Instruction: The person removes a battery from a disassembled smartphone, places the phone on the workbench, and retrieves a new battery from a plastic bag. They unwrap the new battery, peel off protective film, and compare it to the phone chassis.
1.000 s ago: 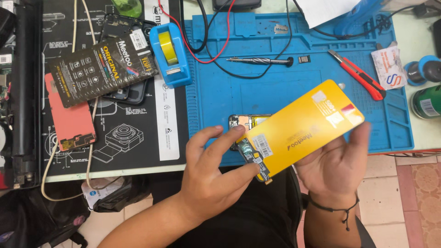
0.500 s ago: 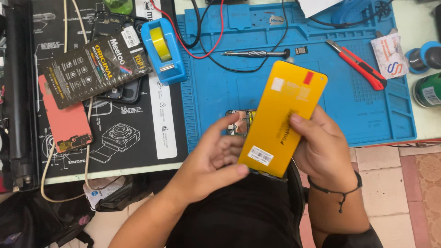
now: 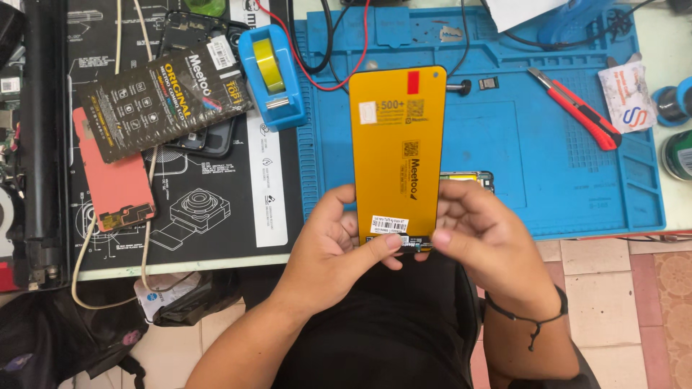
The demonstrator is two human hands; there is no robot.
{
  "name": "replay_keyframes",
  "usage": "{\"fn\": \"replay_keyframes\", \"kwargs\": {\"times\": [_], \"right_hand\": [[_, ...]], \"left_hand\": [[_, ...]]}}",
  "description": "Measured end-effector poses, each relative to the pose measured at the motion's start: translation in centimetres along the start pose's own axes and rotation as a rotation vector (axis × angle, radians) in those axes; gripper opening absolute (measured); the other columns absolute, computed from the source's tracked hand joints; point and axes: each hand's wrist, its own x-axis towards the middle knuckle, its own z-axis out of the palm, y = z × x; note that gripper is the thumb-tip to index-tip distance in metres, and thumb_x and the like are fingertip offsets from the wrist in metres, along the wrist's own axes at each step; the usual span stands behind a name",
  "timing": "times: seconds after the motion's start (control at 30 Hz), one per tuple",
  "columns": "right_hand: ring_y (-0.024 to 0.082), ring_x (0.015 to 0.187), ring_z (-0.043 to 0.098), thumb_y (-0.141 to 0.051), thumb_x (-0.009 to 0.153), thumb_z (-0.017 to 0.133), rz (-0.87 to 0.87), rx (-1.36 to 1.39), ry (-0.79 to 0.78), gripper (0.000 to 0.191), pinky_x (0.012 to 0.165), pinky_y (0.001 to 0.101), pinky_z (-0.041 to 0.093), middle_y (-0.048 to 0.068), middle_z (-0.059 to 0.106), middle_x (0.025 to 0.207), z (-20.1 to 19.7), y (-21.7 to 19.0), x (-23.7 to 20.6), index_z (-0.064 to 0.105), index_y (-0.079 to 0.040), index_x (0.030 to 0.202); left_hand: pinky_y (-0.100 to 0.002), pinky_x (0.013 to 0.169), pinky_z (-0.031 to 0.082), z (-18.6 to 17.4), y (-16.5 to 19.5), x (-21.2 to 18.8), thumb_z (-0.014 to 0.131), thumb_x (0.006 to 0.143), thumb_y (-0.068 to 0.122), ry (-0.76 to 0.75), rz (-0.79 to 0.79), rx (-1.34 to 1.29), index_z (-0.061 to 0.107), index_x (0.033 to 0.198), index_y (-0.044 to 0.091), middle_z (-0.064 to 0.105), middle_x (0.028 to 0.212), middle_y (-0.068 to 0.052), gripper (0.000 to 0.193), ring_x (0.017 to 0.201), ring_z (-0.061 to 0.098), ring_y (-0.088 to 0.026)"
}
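Note:
I hold a phone display panel covered with a yellow protective film [image 3: 398,151] upright over the blue work mat [image 3: 548,173]. My left hand [image 3: 339,248] grips its lower left edge, thumb across the bottom by a white barcode sticker. My right hand [image 3: 479,238] holds the lower right edge, with a black cord bracelet on the wrist. Behind the panel, part of an opened phone body [image 3: 472,177] shows on the mat.
A blue tape dispenser with yellow tape [image 3: 270,72] stands left of the panel. A black packet [image 3: 162,97] and a pink panel [image 3: 112,184] lie on the black mat. A red utility knife [image 3: 577,108], a screwdriver tip and solder spools sit at right.
The yellow panel has turned from a tilted position to upright and risen, its long side now pointing away from me. Both hands have shifted to its bottom end.

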Motion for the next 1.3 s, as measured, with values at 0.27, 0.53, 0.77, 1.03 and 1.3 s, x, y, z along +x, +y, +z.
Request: {"fn": "replay_keyframes", "kwargs": {"times": [0.27, 0.53, 0.77, 1.03, 1.3], "right_hand": [[0.022, 0.105, 0.070, 0.005, 0.092, 0.066, 0.007, -0.160, 0.066, 0.051, 0.081, 0.0345, 0.061, 0.020, 0.070, 0.121, 1.3, 0.0, -0.5, 0.050, 0.007, 0.141], [0.024, 0.120, 0.068, 0.013, 0.096, 0.066, -0.469, -0.367, 0.119, 0.051, 0.106, 0.0374, 0.058, 0.018, 0.062, 0.135, 2.8, 1.5, -2.2, 0.045, -0.001, 0.140], [0.025, 0.122, 0.064, 0.007, 0.086, 0.062, -0.447, -0.476, 0.148, 0.033, 0.103, 0.0378, 0.057, 0.017, 0.056, 0.134, 3.0, 0.5, -3.1, 0.057, 0.002, 0.118], [0.017, 0.115, 0.067, 0.006, 0.083, 0.076, -0.358, -0.542, 0.265, 0.040, 0.096, 0.0288, 0.056, 0.013, 0.064, 0.133, 3.9, 0.9, -3.0, 0.064, 0.001, 0.121], [0.010, 0.104, 0.066, 0.005, 0.079, 0.079, -0.247, -0.567, 0.335, 0.046, 0.089, 0.0235, 0.055, 0.007, 0.066, 0.124, 4.5, 1.1, -3.0, 0.063, 0.002, 0.123]], "left_hand": [[-0.035, 0.076, 0.065, 0.6, -0.1, 0.2, 0.064, 0.097, 0.002, 0.058, 0.020, -0.046, 0.041, 0.137, -0.004, 0.070, 0.114, -0.019, 0.047, 0.098, 0.072, -0.021], [-0.037, 0.102, 0.057, 0.4, -1.1, -1.2, 0.063, 0.108, 0.002, -0.017, 0.192, -0.107, 0.056, 0.130, 0.000, 0.068, 0.123, -0.013, 0.023, 0.116, 0.065, -0.021], [-0.036, 0.110, 0.056, 0.7, -1.6, -2.1, 0.064, 0.104, -0.008, -0.117, 0.281, -0.091, 0.056, 0.121, 0.003, 0.064, 0.133, -0.016, 0.022, 0.126, 0.065, -0.021], [-0.036, 0.111, 0.056, 0.7, -1.2, -2.2, 0.061, 0.105, -0.012, -0.147, 0.277, -0.167, 0.054, 0.122, 0.003, 0.059, 0.140, -0.020, 0.024, 0.129, 0.064, -0.023], [-0.035, 0.112, 0.055, 0.5, -1.2, -2.4, 0.061, 0.103, -0.014, -0.122, 0.280, -0.099, 0.053, 0.123, 0.001, 0.058, 0.140, -0.020, 0.026, 0.130, 0.063, -0.022]]}}
